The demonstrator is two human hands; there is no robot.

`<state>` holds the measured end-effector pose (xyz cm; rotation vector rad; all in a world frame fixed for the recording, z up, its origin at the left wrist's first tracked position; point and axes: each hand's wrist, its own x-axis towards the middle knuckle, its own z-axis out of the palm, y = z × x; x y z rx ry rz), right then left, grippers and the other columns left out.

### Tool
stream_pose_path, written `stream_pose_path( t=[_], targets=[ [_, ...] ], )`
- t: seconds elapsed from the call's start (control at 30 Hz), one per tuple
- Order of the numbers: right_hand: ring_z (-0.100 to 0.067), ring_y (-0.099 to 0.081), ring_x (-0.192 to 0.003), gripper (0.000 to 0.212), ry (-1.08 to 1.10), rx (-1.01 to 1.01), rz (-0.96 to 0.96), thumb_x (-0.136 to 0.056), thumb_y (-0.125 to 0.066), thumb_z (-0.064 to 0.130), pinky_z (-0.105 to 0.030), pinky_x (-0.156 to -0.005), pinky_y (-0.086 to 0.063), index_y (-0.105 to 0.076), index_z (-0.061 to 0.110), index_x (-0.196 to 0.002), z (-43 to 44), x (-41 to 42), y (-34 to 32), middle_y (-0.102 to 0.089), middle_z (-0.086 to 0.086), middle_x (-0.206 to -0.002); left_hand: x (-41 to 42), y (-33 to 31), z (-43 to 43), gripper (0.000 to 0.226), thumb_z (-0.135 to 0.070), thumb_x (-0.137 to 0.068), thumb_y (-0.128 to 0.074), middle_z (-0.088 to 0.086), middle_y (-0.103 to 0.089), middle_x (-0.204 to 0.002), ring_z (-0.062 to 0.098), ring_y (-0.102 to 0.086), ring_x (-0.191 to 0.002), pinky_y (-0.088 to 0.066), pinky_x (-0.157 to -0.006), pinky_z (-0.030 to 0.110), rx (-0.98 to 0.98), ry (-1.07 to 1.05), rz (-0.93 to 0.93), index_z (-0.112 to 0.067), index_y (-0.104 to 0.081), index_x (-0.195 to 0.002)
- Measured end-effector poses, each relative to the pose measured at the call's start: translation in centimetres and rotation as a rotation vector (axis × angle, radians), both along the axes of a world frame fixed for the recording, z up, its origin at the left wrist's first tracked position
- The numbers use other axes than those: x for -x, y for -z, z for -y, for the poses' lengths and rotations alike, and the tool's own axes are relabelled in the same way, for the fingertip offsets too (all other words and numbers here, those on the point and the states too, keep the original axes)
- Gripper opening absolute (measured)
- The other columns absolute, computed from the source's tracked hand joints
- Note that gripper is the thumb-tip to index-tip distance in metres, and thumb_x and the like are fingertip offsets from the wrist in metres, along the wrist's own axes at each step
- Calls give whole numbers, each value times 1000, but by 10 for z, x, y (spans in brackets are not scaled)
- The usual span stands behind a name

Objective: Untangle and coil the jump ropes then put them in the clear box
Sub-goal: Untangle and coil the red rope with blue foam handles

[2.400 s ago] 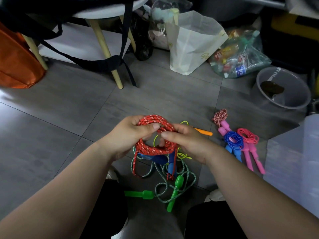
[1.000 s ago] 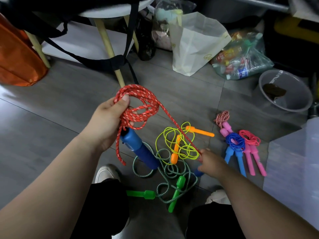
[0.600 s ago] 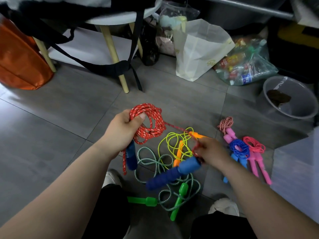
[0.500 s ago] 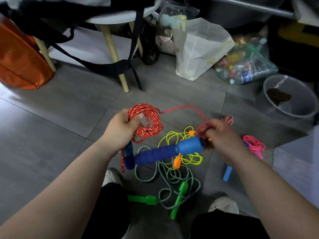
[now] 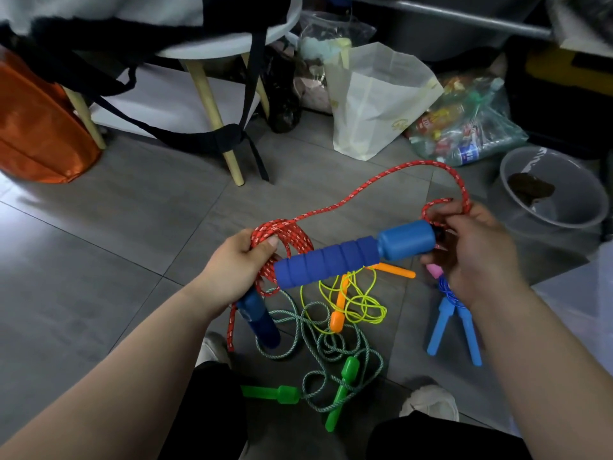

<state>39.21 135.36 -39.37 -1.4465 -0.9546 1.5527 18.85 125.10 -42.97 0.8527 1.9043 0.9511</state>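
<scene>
Grey tile floor [image 5: 139, 247]; red speckled rope [image 5: 391, 174] half-coiled, blue foam handle [image 5: 331, 260].

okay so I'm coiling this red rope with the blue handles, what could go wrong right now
The long loose arc of red rope between your left hand and right hand may twist or kink as you wrap it. The hanging blue handle dangles just above the green rope and could snag it. The coil in your left hand looks loosely pinched and might spill.

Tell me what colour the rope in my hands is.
Red with small white flecks, the red rope; clearest in the head view.
</scene>
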Motion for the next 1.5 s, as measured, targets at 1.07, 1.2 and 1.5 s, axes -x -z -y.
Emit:
stream_pose_path(
  t=[1.07, 1.2, 1.5],
  targets=[
    [-6, -57, -53, 16, 13, 107, -81, -89, -53, 27, -17, -38, -45, -48, 18, -77, 4, 19, 17, -55, 2, -67, -37, 2, -4, 21, -16, -94, -47, 0, -55, -65, 9, -52, -56, -42, -48, 11, -84, -188, 169, -17, -51, -73],
    [-4, -59, -43, 9, -156, 95, -111, -87, -54, 28, -15, -34, -42, -49, 20, -87, 7, 21, 19, -60, 1, -71, -35, 3, -10, 22, -17, -94, -47, -1, -55, -68, 15, -50, -65, -42, -62, 26, -108, -296, 194, -20, -51, -72],
    [-6, -56, -37, 4, 37, 97, -240, -91, -49, 14, -18, -41, -50, -49, 14, -86, -1, 16, 17, -60, -1, -62, -28, -4, -4, 20, -18, -95, -43, -7, -55, -39, 1, -48, -32, -38, -36, 11, -82, -136, 298, -17, -51, -78]
  ],
)
